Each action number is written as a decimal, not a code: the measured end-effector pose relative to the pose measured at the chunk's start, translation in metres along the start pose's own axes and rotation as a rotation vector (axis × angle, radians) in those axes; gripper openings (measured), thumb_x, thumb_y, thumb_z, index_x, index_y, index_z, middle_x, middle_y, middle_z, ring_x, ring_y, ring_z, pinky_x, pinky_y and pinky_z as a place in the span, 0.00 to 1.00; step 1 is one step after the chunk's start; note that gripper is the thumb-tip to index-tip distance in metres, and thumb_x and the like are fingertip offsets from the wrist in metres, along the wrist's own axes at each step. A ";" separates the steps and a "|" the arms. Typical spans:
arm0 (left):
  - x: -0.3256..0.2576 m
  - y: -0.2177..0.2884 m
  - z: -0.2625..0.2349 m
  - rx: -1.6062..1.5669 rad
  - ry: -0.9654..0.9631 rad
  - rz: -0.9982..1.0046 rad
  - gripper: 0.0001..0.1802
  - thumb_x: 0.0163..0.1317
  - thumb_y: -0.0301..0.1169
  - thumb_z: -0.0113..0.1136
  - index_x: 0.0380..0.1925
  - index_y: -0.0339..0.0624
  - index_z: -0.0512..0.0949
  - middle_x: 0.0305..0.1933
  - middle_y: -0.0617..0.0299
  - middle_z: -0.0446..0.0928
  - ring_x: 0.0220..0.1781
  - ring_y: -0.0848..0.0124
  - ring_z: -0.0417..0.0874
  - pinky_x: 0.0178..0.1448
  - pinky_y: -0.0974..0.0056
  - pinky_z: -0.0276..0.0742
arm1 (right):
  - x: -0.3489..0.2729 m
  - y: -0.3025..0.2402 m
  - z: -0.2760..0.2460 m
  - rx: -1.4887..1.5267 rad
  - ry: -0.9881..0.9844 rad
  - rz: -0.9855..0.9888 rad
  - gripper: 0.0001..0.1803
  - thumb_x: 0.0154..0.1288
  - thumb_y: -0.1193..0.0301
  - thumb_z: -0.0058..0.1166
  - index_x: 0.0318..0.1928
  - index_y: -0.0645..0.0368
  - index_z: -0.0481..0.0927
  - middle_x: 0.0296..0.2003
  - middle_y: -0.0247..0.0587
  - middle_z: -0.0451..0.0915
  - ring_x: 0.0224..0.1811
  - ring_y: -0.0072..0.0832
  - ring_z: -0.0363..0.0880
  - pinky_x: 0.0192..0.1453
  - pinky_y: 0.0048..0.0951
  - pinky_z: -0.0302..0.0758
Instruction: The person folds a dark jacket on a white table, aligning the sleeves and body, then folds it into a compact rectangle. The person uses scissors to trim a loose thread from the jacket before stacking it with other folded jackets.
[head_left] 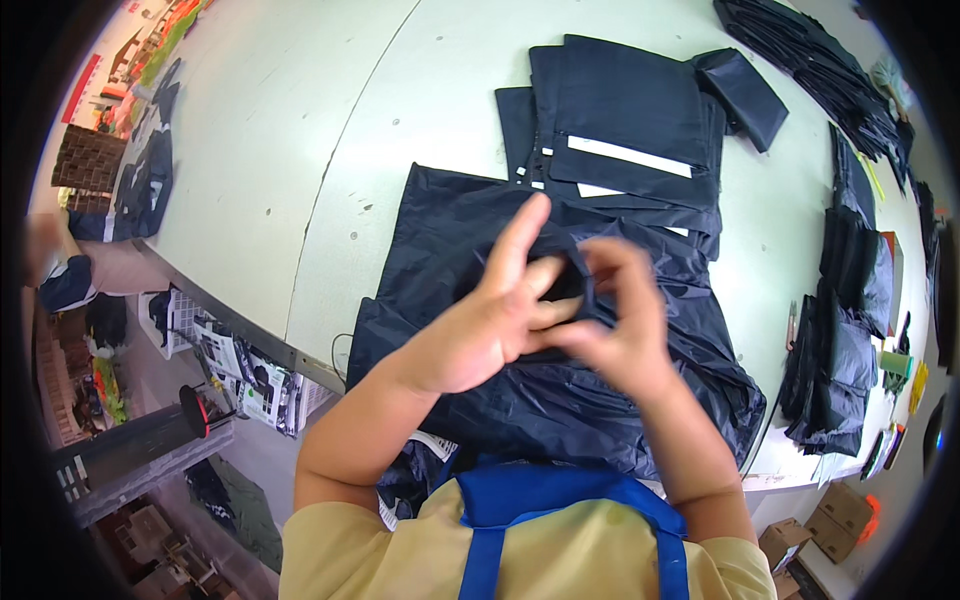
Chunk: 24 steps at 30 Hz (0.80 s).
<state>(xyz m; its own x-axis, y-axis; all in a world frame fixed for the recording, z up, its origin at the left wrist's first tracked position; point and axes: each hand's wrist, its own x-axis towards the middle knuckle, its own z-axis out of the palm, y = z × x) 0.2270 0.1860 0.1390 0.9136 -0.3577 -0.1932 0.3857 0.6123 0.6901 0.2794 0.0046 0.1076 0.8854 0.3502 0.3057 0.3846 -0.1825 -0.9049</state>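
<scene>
A dark navy garment (470, 230) of thin shiny fabric lies spread on the pale table (300, 150) in front of me. Both hands meet over its middle. My left hand (500, 315) pinches a small fold of the navy fabric, with its index finger raised. My right hand (620, 320) grips the same fold from the other side, fingers curled around it. The fabric between the fingers is mostly hidden by the hands.
A stack of folded navy pieces with white strips (625, 130) lies beyond the garment. More dark folded pieces (845, 330) are piled at the right and far right edge (810, 60). Boxes and printed sheets (250, 375) sit on the floor at left.
</scene>
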 end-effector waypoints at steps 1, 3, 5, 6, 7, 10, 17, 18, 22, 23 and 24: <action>0.002 -0.001 0.003 0.089 -0.021 -0.041 0.50 0.69 0.50 0.51 0.73 0.53 0.26 0.74 0.41 0.48 0.61 0.58 0.72 0.64 0.55 0.69 | -0.001 -0.012 0.010 -0.032 -0.012 -0.027 0.25 0.51 0.70 0.69 0.49 0.62 0.75 0.41 0.38 0.76 0.37 0.24 0.76 0.43 0.25 0.73; -0.005 0.014 0.015 0.662 0.132 0.104 0.39 0.68 0.34 0.55 0.73 0.41 0.47 0.58 0.46 0.71 0.47 0.70 0.80 0.51 0.66 0.77 | -0.003 0.005 0.004 0.188 -0.005 0.451 0.13 0.59 0.75 0.63 0.43 0.64 0.78 0.32 0.32 0.76 0.32 0.16 0.73 0.39 0.19 0.71; -0.016 0.025 0.008 1.024 0.388 0.180 0.25 0.64 0.28 0.58 0.62 0.37 0.69 0.48 0.55 0.76 0.36 0.77 0.78 0.39 0.74 0.75 | 0.004 -0.007 -0.008 0.289 0.023 0.430 0.05 0.68 0.75 0.54 0.38 0.65 0.79 0.26 0.22 0.74 0.30 0.08 0.66 0.34 0.14 0.64; -0.013 0.030 0.011 1.306 0.518 0.414 0.18 0.56 0.23 0.63 0.49 0.40 0.78 0.37 0.58 0.79 0.29 0.74 0.78 0.36 0.71 0.75 | 0.005 -0.007 -0.012 0.294 0.005 0.428 0.05 0.68 0.74 0.54 0.38 0.65 0.79 0.26 0.22 0.73 0.29 0.08 0.65 0.33 0.14 0.63; -0.007 0.033 0.007 1.558 0.463 0.705 0.20 0.56 0.24 0.63 0.50 0.41 0.77 0.33 0.61 0.76 0.28 0.72 0.76 0.33 0.70 0.72 | 0.005 -0.008 -0.014 0.299 -0.014 0.425 0.06 0.69 0.73 0.55 0.39 0.65 0.79 0.26 0.22 0.73 0.29 0.08 0.65 0.33 0.14 0.62; -0.006 0.018 -0.001 1.237 0.403 0.415 0.12 0.58 0.26 0.64 0.43 0.38 0.80 0.35 0.59 0.76 0.30 0.72 0.77 0.33 0.69 0.72 | 0.004 -0.016 -0.010 0.335 -0.025 0.413 0.07 0.69 0.72 0.55 0.40 0.65 0.80 0.27 0.22 0.73 0.29 0.09 0.64 0.33 0.14 0.62; -0.004 0.017 0.001 0.908 0.324 0.350 0.04 0.64 0.24 0.58 0.36 0.37 0.74 0.29 0.64 0.76 0.31 0.81 0.76 0.35 0.74 0.70 | 0.003 -0.024 -0.013 0.386 -0.087 0.478 0.07 0.68 0.73 0.54 0.40 0.65 0.79 0.28 0.24 0.74 0.31 0.10 0.67 0.36 0.14 0.65; -0.003 0.014 0.001 0.875 0.342 0.375 0.04 0.65 0.23 0.57 0.37 0.37 0.73 0.30 0.65 0.77 0.32 0.82 0.76 0.36 0.75 0.70 | 0.004 -0.024 -0.014 0.361 -0.118 0.475 0.07 0.68 0.73 0.54 0.40 0.65 0.79 0.29 0.25 0.75 0.32 0.11 0.68 0.37 0.15 0.66; 0.005 -0.007 0.007 0.840 0.357 0.421 0.04 0.65 0.21 0.55 0.39 0.37 0.72 0.31 0.64 0.77 0.33 0.83 0.76 0.37 0.76 0.69 | 0.006 0.024 -0.063 0.398 -0.293 0.288 0.25 0.66 0.60 0.58 0.57 0.62 0.72 0.47 0.41 0.75 0.50 0.26 0.72 0.55 0.28 0.69; 0.007 -0.014 0.008 0.866 0.363 0.474 0.04 0.65 0.21 0.55 0.39 0.37 0.73 0.31 0.64 0.77 0.32 0.83 0.74 0.36 0.76 0.68 | 0.007 0.051 -0.089 0.350 -0.197 0.291 0.29 0.65 0.57 0.59 0.60 0.61 0.71 0.51 0.44 0.74 0.54 0.30 0.72 0.58 0.30 0.69; 0.007 -0.016 0.008 0.915 0.313 0.457 0.03 0.65 0.21 0.54 0.38 0.36 0.74 0.31 0.65 0.77 0.30 0.83 0.73 0.36 0.76 0.67 | 0.007 0.087 -0.119 0.012 0.083 0.384 0.29 0.66 0.57 0.57 0.61 0.62 0.70 0.55 0.47 0.73 0.59 0.35 0.70 0.62 0.33 0.66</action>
<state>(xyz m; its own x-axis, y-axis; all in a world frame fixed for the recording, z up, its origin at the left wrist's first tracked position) 0.2264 0.1679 0.1322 0.9895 0.0484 0.1359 -0.1262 -0.1655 0.9781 0.3504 -0.1182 0.0663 0.9825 0.1833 -0.0330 0.0190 -0.2751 -0.9612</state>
